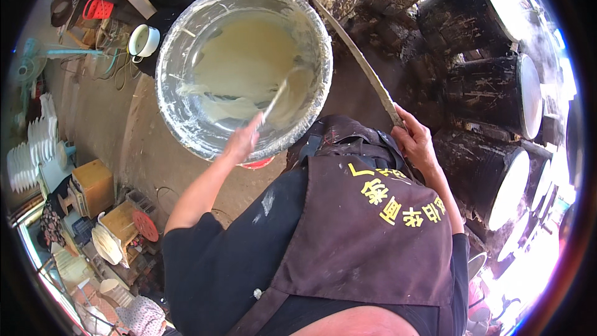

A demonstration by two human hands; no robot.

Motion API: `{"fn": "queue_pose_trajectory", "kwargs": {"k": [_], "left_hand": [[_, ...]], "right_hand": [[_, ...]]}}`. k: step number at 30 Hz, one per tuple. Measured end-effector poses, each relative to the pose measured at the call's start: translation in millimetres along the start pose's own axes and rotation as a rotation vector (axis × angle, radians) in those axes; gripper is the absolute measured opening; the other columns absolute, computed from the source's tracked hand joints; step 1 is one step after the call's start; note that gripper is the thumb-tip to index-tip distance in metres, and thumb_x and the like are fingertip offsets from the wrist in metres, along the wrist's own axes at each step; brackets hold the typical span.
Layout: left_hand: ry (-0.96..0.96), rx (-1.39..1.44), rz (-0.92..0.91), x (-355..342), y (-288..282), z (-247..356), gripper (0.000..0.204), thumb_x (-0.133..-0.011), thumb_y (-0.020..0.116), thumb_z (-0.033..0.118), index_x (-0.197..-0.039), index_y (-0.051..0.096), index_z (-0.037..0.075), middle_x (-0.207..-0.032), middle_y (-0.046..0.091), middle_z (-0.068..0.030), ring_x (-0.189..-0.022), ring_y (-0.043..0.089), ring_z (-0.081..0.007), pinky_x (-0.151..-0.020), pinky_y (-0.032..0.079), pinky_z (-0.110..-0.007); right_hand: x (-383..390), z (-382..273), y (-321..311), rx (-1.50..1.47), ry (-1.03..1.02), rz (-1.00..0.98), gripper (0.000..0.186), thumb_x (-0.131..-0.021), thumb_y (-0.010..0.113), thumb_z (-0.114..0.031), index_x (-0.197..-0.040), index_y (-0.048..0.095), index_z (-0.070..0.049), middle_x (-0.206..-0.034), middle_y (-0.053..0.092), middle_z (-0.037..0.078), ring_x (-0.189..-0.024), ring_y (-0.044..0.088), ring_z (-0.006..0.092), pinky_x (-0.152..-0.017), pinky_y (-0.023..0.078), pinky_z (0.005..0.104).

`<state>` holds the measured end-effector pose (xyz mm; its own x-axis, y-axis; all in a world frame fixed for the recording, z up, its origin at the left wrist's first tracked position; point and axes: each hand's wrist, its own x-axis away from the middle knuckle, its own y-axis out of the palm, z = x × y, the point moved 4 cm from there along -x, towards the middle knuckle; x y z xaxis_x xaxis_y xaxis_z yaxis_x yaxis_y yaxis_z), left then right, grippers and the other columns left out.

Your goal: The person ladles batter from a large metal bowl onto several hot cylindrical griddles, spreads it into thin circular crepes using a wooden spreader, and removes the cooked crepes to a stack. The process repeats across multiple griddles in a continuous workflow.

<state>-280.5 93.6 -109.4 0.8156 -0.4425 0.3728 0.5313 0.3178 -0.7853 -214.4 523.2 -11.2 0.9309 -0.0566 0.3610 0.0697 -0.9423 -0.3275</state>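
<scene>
A large round metal tub (165,87) holds a pale, creamy batter-like liquid (249,50), and its rim and walls are streaked with dried white residue. My left hand (244,142) reaches over the tub's near edge, closed round a light-coloured handle (275,101). That handle slants down into the liquid; its lower end is blurred and partly hidden there. On the right, my right hand (414,139) grips the end of a long, thin, slightly curved wooden stick (360,59). The stick runs up and left, its far tip beside the tub's rim.
Several dark, soot-streaked barrel-like vessels (488,90) with pale round tops line the right side, with haze beside them. A white enamel mug (144,42) stands left of the tub. Farther left are a fan (31,62), a red basket (97,9), stacked white pieces (34,146) and a wooden box (94,183).
</scene>
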Motion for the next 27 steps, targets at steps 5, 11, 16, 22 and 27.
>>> {"fn": "queue_pose_trajectory", "kwargs": {"k": [5, 11, 16, 22, 27], "left_hand": [[-0.080, -0.360, 0.006, -34.4, 8.5, -46.7, 0.065, -0.089, 0.052, 0.010, -0.147, 0.026, 0.021, -0.077, 0.063, -0.0180, -0.062, 0.061, -0.0372, -0.061, 0.049, -0.047], [-0.773, 1.255, -0.434, 31.0, 39.4, 16.0, 0.059, -0.093, 0.053, 0.012, -0.146, 0.030, 0.027, -0.059, 0.043, -0.0007, -0.046, 0.041, -0.0072, -0.035, 0.037, -0.025], [-0.666, 2.292, -0.489, 88.2, 83.4, 91.4, 0.018, -0.097, 0.050, 0.028, -0.087, 0.051, 0.012, -0.048, 0.033, 0.0055, -0.036, 0.030, -0.0036, -0.032, 0.026, -0.018], [-0.493, 2.230, 0.100, 128.9, 73.4, 170.5, 0.021, -0.099, 0.047, 0.030, -0.089, 0.052, 0.012, -0.049, 0.031, 0.0055, -0.034, 0.026, -0.0020, -0.032, 0.026, -0.016], [-0.012, 1.866, 0.382, 148.0, -13.3, 251.7, 0.048, -0.100, 0.046, 0.023, -0.145, 0.031, 0.029, -0.062, 0.033, 0.0029, -0.037, 0.028, -0.0021, -0.030, 0.028, -0.017]], "right_hand": [[11.2, 3.2, -4.5, 0.054, -0.039, 0.034, 0.045, -0.088, 0.058, -0.005, -0.133, 0.053, -0.010, -0.068, 0.056, 0.002, -0.051, 0.048, 0.0067, -0.050, 0.042, 0.0245], [21.0, 35.4, -26.1, -0.056, 0.084, 0.055, 0.045, -0.089, 0.058, -0.005, -0.133, 0.054, -0.012, -0.071, 0.060, 0.001, -0.051, 0.049, 0.0044, -0.045, 0.041, 0.0222], [17.2, 43.9, -44.8, -0.021, 0.001, -0.017, 0.044, -0.090, 0.056, -0.006, -0.133, 0.053, -0.012, -0.073, 0.060, 0.001, -0.051, 0.049, 0.0046, -0.044, 0.041, 0.0212], [13.5, 66.2, -83.8, -0.069, -0.016, -0.081, 0.049, -0.090, 0.051, -0.005, -0.139, 0.045, -0.008, -0.072, 0.058, 0.001, -0.049, 0.049, 0.0046, -0.040, 0.041, 0.0203], [-0.5, 66.1, -102.2, -0.056, -0.092, -0.228, 0.047, -0.090, 0.052, -0.006, -0.137, 0.048, -0.010, -0.069, 0.057, 0.002, -0.048, 0.050, 0.0056, -0.042, 0.043, 0.0223]]}}
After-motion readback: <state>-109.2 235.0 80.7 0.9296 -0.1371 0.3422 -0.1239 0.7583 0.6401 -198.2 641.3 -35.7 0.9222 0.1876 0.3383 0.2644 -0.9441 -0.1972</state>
